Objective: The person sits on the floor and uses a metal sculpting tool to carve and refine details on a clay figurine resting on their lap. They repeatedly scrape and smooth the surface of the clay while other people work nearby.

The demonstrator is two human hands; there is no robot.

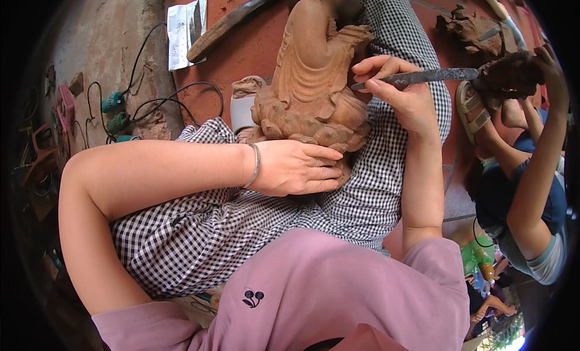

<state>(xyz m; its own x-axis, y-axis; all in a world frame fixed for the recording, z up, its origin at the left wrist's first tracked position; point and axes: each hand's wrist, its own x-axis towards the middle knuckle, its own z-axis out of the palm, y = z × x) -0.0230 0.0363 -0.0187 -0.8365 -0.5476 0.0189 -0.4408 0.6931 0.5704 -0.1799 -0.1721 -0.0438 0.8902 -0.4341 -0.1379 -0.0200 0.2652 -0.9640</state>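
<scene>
A carved wooden statue (308, 67) of a robed figure on a lotus-shaped base (314, 118) stands between my legs; its top reaches the upper edge of the view. My left hand (296, 168) rests on the lower part of the base, its fingers stretched out and laid flat. In my right hand (402, 91), pinched between thumb and fingers, is a slim grey carving tool (435, 76). Its narrow tip is close to the statue's right side, near the robe folds and lotus petals. I cannot tell whether the tip touches the wood.
A long wooden stick (232, 25) and a silver sheet (184, 34) lie on the red floor. Left are green power tools (115, 112) with black cables. A person (531, 188) at the right holds a dark carved piece (510, 76), near a wood chunk (474, 34).
</scene>
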